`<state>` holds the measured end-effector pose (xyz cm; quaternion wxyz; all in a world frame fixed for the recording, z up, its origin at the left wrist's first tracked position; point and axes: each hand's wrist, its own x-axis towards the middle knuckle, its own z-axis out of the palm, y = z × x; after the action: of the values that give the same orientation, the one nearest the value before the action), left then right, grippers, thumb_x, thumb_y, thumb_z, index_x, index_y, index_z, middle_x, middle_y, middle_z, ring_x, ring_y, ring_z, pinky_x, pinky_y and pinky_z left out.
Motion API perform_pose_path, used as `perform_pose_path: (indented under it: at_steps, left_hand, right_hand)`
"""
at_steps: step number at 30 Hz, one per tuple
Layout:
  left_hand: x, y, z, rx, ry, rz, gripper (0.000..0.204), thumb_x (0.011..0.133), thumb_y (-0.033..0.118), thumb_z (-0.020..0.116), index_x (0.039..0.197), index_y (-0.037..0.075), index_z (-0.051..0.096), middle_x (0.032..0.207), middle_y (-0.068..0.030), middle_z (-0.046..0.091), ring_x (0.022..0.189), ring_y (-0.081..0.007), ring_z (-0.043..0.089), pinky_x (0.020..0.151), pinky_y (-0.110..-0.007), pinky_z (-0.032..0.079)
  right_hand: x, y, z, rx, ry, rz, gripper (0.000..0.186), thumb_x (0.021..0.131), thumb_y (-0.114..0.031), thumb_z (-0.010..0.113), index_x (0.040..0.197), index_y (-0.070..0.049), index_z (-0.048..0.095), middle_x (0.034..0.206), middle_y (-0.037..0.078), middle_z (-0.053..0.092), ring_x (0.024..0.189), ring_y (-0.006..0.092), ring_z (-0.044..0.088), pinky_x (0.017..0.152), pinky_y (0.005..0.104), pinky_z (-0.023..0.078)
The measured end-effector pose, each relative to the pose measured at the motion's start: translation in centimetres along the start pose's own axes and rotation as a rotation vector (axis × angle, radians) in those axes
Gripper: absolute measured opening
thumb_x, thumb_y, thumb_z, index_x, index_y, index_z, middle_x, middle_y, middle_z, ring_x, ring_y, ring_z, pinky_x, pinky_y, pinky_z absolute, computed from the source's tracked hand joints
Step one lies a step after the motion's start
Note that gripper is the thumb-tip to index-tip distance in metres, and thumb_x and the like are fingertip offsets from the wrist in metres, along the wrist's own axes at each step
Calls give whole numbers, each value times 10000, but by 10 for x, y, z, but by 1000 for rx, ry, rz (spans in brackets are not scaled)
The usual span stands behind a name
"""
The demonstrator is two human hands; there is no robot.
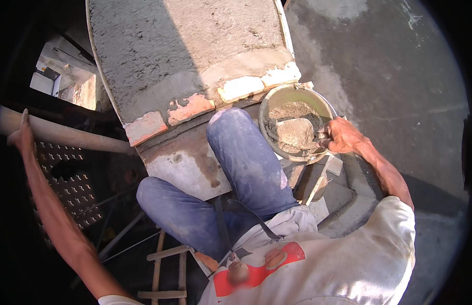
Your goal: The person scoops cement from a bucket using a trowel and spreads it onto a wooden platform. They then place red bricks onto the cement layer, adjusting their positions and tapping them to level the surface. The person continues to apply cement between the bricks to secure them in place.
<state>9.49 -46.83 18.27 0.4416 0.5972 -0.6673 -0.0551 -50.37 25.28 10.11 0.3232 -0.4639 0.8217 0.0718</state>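
Note:
My right hand (342,135) is closed round the handle of a trowel. The trowel's flat blade (295,131) lies in grey mortar inside a round bucket (265,109), to the right of my knees. Off to the far left, my left hand (23,133) grips a thick wooden pole (78,136), its fingers partly hidden by the pole. In front of me slopes a slab of rough grey mortar (144,46). A smoother mortar band (246,62) runs along its near end, above a row of bricks (191,109).
Pale edging strips (288,30) flank the slab. A mortar-stained board (182,173) lies before my knees. Perforated metal decking (68,188) and a wooden ladder (167,252) sit lower at the left. Grey concrete floor (398,91) spreads on the right; wood scraps (317,188) lie below the bucket.

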Motion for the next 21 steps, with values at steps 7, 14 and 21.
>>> perform_pose_path:
  at_steps: [7, 14, 21]
  left_hand:
    - [-19, 15, -2, 37, 143, 140, 909, 869, 440, 885, 1372, -225, 524, 1428, -291, 594, 1256, -284, 624, 1109, -378, 483]
    - [-17, 17, -4, 19, 84, 120, 882, 855, 414, 903, 1363, -204, 534, 1423, -299, 589, 1268, -296, 613, 1110, -407, 477]
    - [-25, 18, -1, 30, 155, 205, 781, 893, 405, 871, 1339, -177, 604, 1394, -260, 636, 1231, -272, 639, 1082, -389, 490]
  right_hand:
    - [-15, 29, 5, 517, 119, 78, 345, 825, -223, 851, 1075, 6, 782, 928, 126, 785, 872, 205, 708, 806, 394, 541]
    - [10, 5, -49, 260, 460, 31, 213, 906, -180, 743, 981, 18, 724, 729, 90, 630, 673, 215, 544, 630, 413, 453]
    - [70, -4, -49, -240, 846, -102, 223, 952, -149, 703, 1134, -20, 683, 1030, 209, 704, 888, 441, 709, 773, 536, 567]
